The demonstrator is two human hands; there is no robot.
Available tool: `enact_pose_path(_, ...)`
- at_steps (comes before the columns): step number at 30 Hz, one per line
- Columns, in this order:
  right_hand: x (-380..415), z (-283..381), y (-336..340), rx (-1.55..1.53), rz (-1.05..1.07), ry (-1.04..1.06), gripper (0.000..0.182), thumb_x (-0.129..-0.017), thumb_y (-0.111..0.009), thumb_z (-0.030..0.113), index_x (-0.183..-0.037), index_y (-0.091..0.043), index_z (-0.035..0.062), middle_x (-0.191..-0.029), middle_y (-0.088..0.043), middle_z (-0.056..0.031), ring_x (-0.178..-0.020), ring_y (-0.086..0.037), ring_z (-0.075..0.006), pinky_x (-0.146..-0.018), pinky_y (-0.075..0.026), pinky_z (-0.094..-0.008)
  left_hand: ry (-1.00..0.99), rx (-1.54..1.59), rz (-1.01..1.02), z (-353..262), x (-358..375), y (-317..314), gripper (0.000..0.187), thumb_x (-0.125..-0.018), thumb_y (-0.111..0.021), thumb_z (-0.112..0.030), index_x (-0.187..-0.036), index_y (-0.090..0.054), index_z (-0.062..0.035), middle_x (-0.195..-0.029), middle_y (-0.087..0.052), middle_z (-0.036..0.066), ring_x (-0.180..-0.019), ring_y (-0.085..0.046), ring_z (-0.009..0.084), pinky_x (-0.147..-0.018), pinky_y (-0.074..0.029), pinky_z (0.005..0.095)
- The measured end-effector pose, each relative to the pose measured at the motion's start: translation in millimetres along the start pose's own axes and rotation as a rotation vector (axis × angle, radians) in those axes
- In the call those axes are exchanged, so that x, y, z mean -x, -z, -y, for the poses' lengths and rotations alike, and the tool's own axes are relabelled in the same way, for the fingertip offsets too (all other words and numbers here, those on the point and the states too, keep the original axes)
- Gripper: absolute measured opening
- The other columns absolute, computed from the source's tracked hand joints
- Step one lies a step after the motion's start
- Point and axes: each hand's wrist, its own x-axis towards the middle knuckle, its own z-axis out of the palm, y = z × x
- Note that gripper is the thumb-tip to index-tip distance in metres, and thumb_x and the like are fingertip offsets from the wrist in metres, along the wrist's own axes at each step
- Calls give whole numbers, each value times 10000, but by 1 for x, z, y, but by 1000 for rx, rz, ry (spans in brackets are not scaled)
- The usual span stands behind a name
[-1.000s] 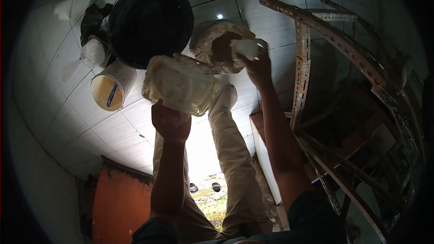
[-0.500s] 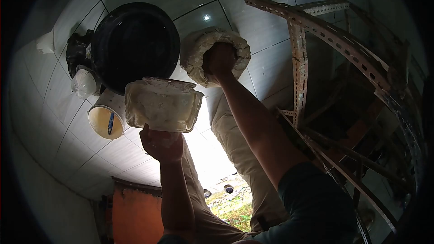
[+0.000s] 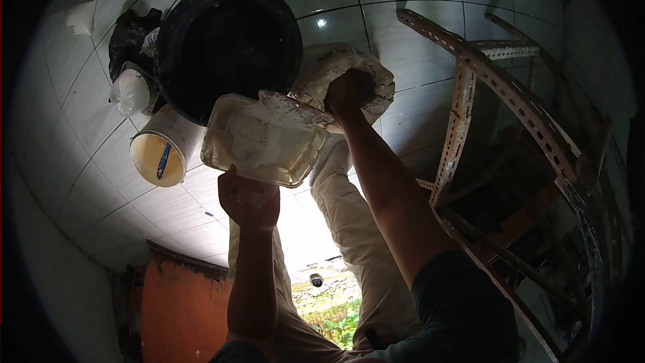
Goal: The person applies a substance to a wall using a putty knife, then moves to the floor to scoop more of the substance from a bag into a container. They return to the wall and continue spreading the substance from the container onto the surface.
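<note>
My left hand point(image 3: 250, 199) grips the near edge of a whitish, smeared plastic tub point(image 3: 262, 142), its thumb along the rim. A flat, stained piece point(image 3: 295, 109) lies across the tub's far right edge. My right hand point(image 3: 346, 96) reaches into the rolled-down mouth of a pale sack point(image 3: 383, 87); its fingers are hidden inside, so what they hold, if anything, does not show. Beyond the tub stands a large black basin point(image 3: 228, 47), close to the sack.
A white bucket point(image 3: 185, 136) with yellowish contents and a blue-handled tool point(image 3: 163, 161) stands left, near a knotted clear bag point(image 3: 132, 93) and a black bag point(image 3: 131, 37). A perforated metal frame point(image 3: 457, 124) rises at right. An orange panel point(image 3: 181, 312) is lower left.
The basin, sack and frame appear further right as the view shifts. The tub is tilted differently and sits nearer the sack. My right hand remains in the sack's mouth.
</note>
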Motion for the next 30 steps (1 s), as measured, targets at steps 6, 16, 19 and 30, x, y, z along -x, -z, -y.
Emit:
enact_pose_path(6, -27, -29, -57, -116, 20, 573, 284, -857, -542, 187, -1041, -686, 26, -1140, -654, -166, -1014, -646, -314, -918, -501, -412, 316, 377, 422, -8, -19, 27, 380, -908, -550, -238, -1165, -543, 41, -989, -651, 120, -828, -646, 207, -750, -541, 308)
enact_pose_path(16, -8, -10, 67, 337, 573, 531, 403, -803, -630, 503, -1122, -682, 262, -1307, -562, -131, -1231, -523, -321, -989, -459, -454, 63, -42, 25, -7, -11, -35, 447, -970, -352, -269, -631, -594, -106, -602, -571, 19, -877, -607, 128, -941, -438, 316)
enact_pose_path(19, -12, -19, 52, 193, 548, 545, 399, -783, -626, 537, -1095, -695, 299, -1306, -567, -126, -1209, -536, -338, -990, -457, -469, 68, -48, 31, -5, -13, -35, 442, -966, -359, -268, -640, -602, -96, -612, -580, 28, -890, -609, 130, -946, -442, 318)
enact_pose_path(30, -24, -36, 17, 273, 255, 705, 297, -795, -611, 320, -983, -744, 133, -1037, -692, -144, -968, -681, -294, -776, -556, -468, 159, 21, 173, -9, -18, -10, 418, -950, -386, -261, -687, -641, -60, -653, -621, 65, -911, -625, 143, -957, -458, 314)
